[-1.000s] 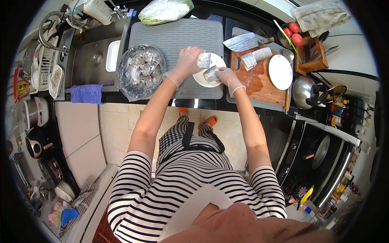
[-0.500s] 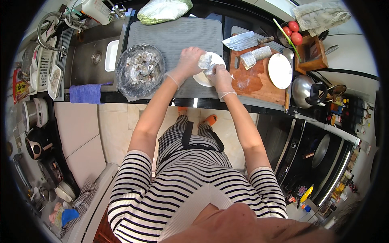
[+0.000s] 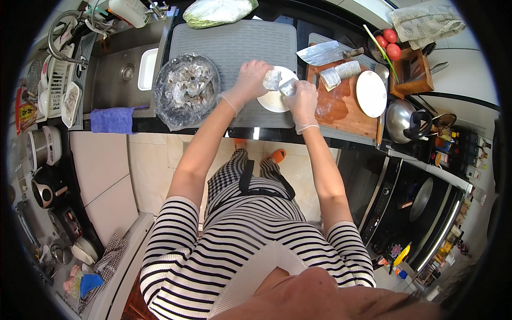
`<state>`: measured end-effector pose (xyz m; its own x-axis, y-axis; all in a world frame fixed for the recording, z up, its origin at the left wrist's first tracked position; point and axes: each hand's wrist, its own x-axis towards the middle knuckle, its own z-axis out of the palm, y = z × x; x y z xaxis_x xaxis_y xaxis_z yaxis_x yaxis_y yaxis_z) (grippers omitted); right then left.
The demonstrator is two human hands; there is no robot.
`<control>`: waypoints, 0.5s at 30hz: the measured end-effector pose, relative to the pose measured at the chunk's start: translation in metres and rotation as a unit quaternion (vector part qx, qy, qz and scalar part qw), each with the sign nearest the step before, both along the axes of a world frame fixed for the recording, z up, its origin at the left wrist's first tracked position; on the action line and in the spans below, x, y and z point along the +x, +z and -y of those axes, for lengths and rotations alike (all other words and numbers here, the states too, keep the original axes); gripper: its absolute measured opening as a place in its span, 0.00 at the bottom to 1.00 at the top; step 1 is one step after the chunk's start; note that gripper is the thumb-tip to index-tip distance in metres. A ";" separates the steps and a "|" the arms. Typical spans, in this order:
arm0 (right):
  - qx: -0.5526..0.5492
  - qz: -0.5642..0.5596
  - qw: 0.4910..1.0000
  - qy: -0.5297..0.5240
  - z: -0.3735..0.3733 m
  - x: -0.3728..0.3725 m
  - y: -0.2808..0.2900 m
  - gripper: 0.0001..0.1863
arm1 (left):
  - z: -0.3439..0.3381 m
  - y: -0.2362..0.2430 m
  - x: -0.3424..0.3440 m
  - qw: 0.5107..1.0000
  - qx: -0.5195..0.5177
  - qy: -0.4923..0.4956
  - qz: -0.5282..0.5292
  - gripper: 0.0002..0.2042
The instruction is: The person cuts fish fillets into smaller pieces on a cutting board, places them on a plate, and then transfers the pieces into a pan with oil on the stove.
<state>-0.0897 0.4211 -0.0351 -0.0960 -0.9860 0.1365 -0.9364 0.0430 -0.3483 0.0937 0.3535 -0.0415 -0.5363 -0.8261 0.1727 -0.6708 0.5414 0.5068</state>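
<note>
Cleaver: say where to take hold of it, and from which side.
Probably by the handle, from above on the right: it points right, away from the blade, which lies flat to the left. Fish close on the near side may hinder a low approach.

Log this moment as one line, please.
left hand: gripping silvery piece | right hand: gripping second piece | below hands: round white plate | to the right: cleaver, wooden cutting board
</note>
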 end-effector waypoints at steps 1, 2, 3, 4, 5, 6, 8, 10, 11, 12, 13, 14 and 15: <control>0.006 -0.012 1.000 0.013 0.003 -0.002 -0.002 0.20 | 0.001 0.001 -0.001 1.000 -0.001 -0.001 0.003 0.29; -0.020 -0.026 0.999 0.031 0.004 -0.004 -0.004 0.19 | 0.002 0.003 -0.001 1.000 -0.002 -0.002 0.006 0.29; -0.034 -0.019 0.998 0.052 0.005 -0.003 -0.005 0.18 | 0.002 0.004 -0.003 1.000 0.007 -0.001 0.008 0.29; -0.023 -0.024 0.998 0.049 0.005 -0.004 -0.006 0.19 | 0.001 0.005 -0.004 1.000 0.017 0.001 0.011 0.29; -0.032 -0.027 0.998 0.050 0.006 -0.003 -0.007 0.20 | 0.002 0.006 -0.005 1.000 0.025 0.002 0.009 0.29; -0.007 -0.032 0.998 0.044 0.006 -0.003 -0.007 0.22 | 0.002 0.006 -0.005 1.000 0.022 0.003 0.013 0.29; -0.046 -0.019 0.998 0.048 0.005 -0.002 -0.006 0.21 | 0.002 0.006 -0.005 1.000 0.021 0.001 0.015 0.29; -0.040 -0.012 0.998 0.050 0.003 -0.001 -0.003 0.18 | 0.004 0.005 -0.006 1.000 0.013 0.000 0.013 0.29; -0.031 -0.011 0.998 0.056 0.000 0.000 -0.001 0.15 | 0.004 0.004 -0.005 1.000 0.013 0.000 0.013 0.29; -0.046 -0.006 0.996 0.072 -0.002 0.003 0.000 0.12 | 0.004 0.003 -0.005 1.000 0.007 0.002 0.010 0.29; -0.012 -0.016 0.997 0.069 -0.003 0.006 -0.001 0.11 | 0.004 0.002 -0.005 1.000 0.003 0.002 0.006 0.29; -0.004 -0.024 0.997 0.075 -0.005 0.010 -0.001 0.10 | 0.004 0.001 -0.006 1.000 -0.003 0.000 0.001 0.29; 0.004 -0.031 0.996 0.082 -0.006 0.012 -0.002 0.10 | 0.004 0.000 -0.006 1.000 -0.001 0.000 -0.003 0.29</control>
